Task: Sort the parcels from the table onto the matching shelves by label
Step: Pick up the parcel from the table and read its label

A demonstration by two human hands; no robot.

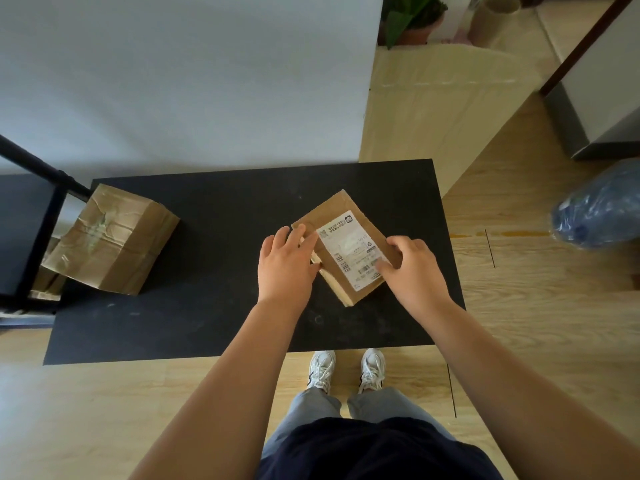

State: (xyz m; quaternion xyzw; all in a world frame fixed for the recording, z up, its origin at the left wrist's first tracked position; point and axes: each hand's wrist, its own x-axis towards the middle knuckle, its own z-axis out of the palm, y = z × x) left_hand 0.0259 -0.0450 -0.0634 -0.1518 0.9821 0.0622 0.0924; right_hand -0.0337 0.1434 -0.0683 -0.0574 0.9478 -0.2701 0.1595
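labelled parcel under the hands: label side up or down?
Label side up. The white shipping label faces the camera on top of the parcel, between the left hand and right hand.

We see a black table [194, 327] standing on a pale wood floor [540, 327]. Two brown cardboard parcels lie on it: a tall crumpled parcel [110, 240] at the far left corner, and a flatter labelled parcel [346, 249] right of centre, turned at an angle, white label up.
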